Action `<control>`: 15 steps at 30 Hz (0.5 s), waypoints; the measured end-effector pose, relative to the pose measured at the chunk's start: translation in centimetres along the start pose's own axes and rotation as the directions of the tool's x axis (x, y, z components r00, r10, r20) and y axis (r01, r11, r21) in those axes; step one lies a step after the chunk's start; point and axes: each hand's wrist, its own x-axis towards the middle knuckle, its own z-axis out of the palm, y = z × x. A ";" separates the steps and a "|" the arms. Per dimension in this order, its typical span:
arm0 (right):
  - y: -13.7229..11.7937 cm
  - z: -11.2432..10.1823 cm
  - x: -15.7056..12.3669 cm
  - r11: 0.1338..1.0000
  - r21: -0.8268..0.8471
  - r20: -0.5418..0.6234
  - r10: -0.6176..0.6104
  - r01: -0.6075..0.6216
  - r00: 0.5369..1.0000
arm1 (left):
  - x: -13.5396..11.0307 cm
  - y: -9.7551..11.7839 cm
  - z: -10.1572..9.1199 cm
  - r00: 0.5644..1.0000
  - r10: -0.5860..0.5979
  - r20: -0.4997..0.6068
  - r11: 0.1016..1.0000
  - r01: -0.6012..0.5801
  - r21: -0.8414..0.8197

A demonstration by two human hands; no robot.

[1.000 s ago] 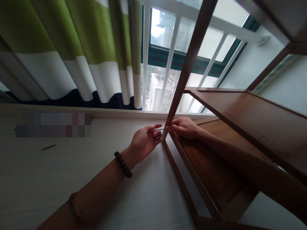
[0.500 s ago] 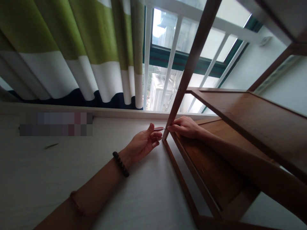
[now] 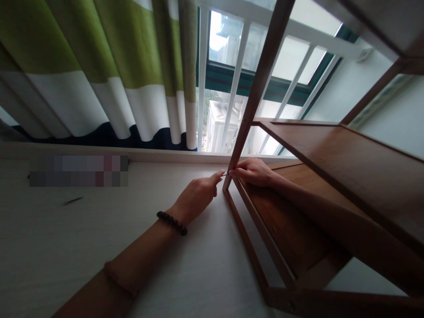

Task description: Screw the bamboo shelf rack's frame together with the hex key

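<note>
A brown wooden shelf frame stands on a white table by a window. My left hand, with a bead bracelet on the wrist, is turned knuckles up and pinches a thin metal tool at the base of the frame's upright post. My right hand reaches through the frame over the lower shelf board and grips the same corner of the post with closed fingers, touching the tool's tip.
A green, white and navy striped curtain hangs at the back left. White window bars stand behind the frame. A small thin dark stick lies on the table at the left. An upper shelf board juts out at the right.
My left hand has rolled from palm up to knuckles up while holding the thin tool at the post's base. The right hand stays on the corner.
</note>
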 end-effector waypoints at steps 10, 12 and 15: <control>-0.1 -0.1 -0.1 1.000 -0.002 -0.010 -0.012 0.012 1.000 | 0.5 0.8 0.6 0.919 -0.284 0.272 0.410 0.374 -0.832; -0.1 -0.2 -0.1 1.000 0.001 -0.003 -0.015 0.015 1.000 | 0.5 0.7 0.3 0.899 -0.273 0.344 0.260 0.413 -0.873; 0.0 -0.1 0.0 1.000 0.008 0.017 -0.006 0.006 1.000 | 0.3 0.5 -0.2 0.884 -0.267 0.384 0.232 0.445 -0.865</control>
